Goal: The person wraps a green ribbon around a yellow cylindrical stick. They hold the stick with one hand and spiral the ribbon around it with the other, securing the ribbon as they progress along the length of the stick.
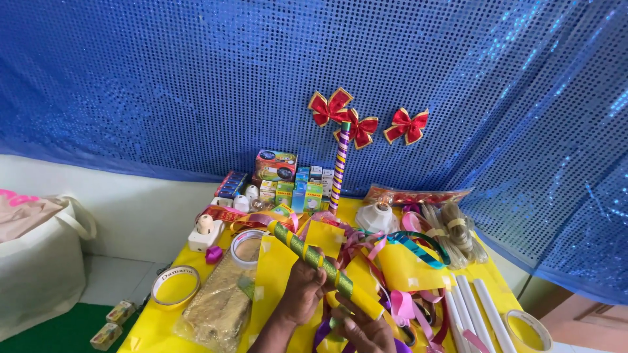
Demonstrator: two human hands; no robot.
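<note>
A blue sequin curtain (pixel 196 85) fills the far wall, with three red bows (pixel 358 127) pinned to it. Below it, a yellow surface (pixel 154 327) is crowded with craft supplies. A white bag (pixel 39 261) stands on the floor to the left. Small boxes (pixel 288 180) are stacked at the far edge, beside an upright striped stick (pixel 339 170). A gold glitter sheet (pixel 219 304) lies near the left, white tubes (pixel 474 307) lie at the right, and a tangle of coloured ribbons (pixel 399 261) spreads across the middle. One tape roll (pixel 174 285) sits at the near left edge, another tape roll (pixel 528 330) at the near right corner.

At the near centre, the left hand (pixel 302 291) is wrapped around a stick wound in green and gold ribbon (pixel 314 257), which slants up and away to the left above the surface. The right hand (pixel 366 330) pinches the stick's near end, where a yellow strip (pixel 356 302) meets the wrapping; its fingertips are partly cut off by the frame.

As I judge it, the winding could slacken or skew if the pinch at the near end slips, since the ribbon looks smooth. The loose ribbons just beside the hands could also snag and be dragged along. The tape roll at the left edge could be knocked to the floor by an elbow.
</note>
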